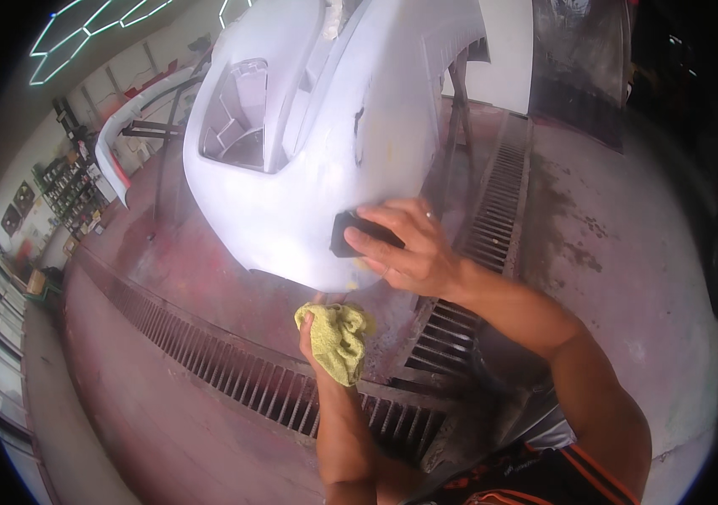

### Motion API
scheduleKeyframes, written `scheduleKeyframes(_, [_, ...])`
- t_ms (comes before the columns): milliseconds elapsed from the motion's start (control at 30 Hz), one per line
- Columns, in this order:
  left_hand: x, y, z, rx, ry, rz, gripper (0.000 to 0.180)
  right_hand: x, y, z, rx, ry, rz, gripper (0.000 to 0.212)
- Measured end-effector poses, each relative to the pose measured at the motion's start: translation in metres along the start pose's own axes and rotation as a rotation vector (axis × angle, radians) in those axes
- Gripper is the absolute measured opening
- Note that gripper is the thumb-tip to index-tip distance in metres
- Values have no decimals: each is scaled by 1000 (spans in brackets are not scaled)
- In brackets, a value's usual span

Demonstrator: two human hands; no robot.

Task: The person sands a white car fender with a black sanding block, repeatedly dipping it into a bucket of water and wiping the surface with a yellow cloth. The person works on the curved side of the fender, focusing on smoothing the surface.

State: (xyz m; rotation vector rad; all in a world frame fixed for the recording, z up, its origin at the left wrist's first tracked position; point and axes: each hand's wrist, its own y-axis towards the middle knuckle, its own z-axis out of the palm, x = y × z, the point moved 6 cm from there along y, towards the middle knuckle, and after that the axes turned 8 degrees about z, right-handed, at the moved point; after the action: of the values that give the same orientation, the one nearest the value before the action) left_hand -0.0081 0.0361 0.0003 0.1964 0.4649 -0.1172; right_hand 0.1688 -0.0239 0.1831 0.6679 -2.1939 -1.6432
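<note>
One large white primed plastic car bumper (308,160) stands on a dark metal stand (460,118) w/ its lower edge near the person. Right hand (413,248) lies flat against the bumper's lower right face, fingers (392,217) spread narrow and pressed over one small black rectangular sanding block (350,233), which touches the white surface; thumb sits along the block's lower edge. Left hand (317,337) is just below the bumper's bottom edge, fingers closed around one crumpled yellow-green cloth (338,337); cloth hangs bunched, apart from the bumper as far as can be told. Under both hands: reddish stained concrete floor (165,404) w/ two long metal drain grates, one (232,374) running across in front of the person, the other (493,210) running away on the right side; they meet near the person's knees. A 2nd bumper part, white w/ a red edge (119,139), rests further back left, well apart. Shelves w/ many small cans (68,189) stand at far left by the wall; count of the cans cannot be told.
</note>
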Motion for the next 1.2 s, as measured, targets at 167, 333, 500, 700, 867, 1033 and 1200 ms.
scheduleKeyframes(167, [4, -2, -12, 98, -218, -44, 83, 27, 44, -3, 92, -271, -53, 48])
scheduleKeyframes(333, [11, -1, -18, 83, -282, -81, 80, 49, -18, 21, 367, -288, -415, 39])
scheduleKeyframes(500, [15, 4, -11, 167, -354, -113, 65, 36, -17, 9, 292, -254, -319, 41])
scheduleKeyframes(700, [11, 5, -12, 163, -382, -116, 64, 22, -6, 4, 144, -242, -238, 46])
scheduleKeyframes(867, [13, 5, -7, 34, -255, -98, 62, 17, -93, 15, 357, -63, -261, 51])
scheduleKeyframes(1033, [10, 8, -18, -24, -156, -84, 54, -11, -23, -13, 42, 36, -64, 71])
scheduleKeyframes(1200, [11, 7, -17, 24, -206, -123, 53, -27, 21, 6, -156, 71, 130, 64])
